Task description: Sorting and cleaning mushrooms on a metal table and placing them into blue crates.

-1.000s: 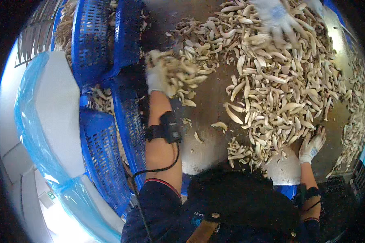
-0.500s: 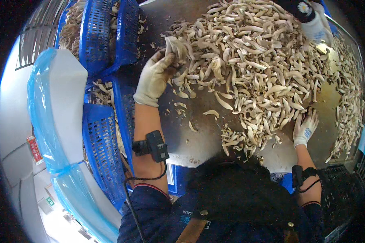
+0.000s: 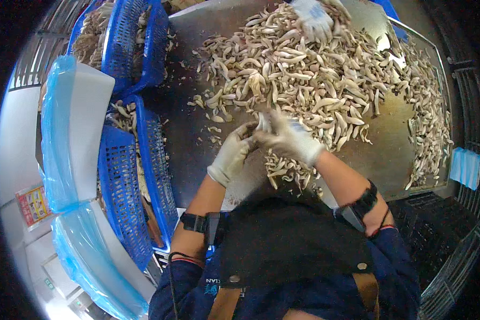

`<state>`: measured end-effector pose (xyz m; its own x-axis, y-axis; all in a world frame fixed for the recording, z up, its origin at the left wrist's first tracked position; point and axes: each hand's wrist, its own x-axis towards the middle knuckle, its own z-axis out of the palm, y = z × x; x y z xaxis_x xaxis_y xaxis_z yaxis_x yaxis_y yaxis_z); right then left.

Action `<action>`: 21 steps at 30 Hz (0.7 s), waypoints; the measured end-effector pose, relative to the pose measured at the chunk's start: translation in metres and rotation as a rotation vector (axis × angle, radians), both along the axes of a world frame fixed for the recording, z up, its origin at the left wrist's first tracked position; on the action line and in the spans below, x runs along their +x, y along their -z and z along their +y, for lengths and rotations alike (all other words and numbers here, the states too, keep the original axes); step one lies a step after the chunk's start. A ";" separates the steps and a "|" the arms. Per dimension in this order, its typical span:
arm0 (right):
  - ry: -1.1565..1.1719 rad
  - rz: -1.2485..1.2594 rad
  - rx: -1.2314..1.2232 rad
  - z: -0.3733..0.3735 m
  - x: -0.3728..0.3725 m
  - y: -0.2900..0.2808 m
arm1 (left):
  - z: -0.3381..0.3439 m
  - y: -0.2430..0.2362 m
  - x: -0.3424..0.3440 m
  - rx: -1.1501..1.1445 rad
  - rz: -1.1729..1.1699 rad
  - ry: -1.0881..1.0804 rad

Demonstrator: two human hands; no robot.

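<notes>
Many pale, curved mushrooms [image 3: 304, 88] lie heaped on the metal table. Just in front of the heap's near-left side, my two gloved hands meet. My left hand [image 3: 232, 154] is closed, its stained fingertips pinching a pale piece that looks like a mushroom [image 3: 262, 124]. From the right, my right hand [image 3: 290, 140] reaches to the same piece. Its fingers are smeared by motion, so their grip is hard to read.
A co-worker's gloved hand [image 3: 313, 20] rests in the far part of the heap. Blue perforated baskets [image 3: 125, 186] with mushrooms line the left side. More mushrooms [image 3: 431, 122] spread along the right edge. Black crates [image 3: 437, 224] stand at the lower right.
My left hand has come back from the heap's left edge toward me. My right hand has moved left from the table's right part to meet it. The co-worker's hand has shifted left.
</notes>
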<state>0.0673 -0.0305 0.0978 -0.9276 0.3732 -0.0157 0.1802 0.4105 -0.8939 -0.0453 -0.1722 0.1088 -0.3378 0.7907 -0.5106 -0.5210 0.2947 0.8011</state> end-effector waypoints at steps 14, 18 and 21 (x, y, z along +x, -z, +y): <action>-0.179 -0.131 -0.929 -0.017 -0.042 0.005 | -0.033 -0.019 -0.035 -0.090 0.376 0.135; -0.046 -0.160 -0.398 -0.019 -0.070 -0.003 | -0.029 -0.007 -0.040 0.121 0.139 0.036; -0.037 -0.127 -0.509 -0.009 -0.084 -0.011 | -0.018 -0.004 -0.067 0.136 0.148 0.009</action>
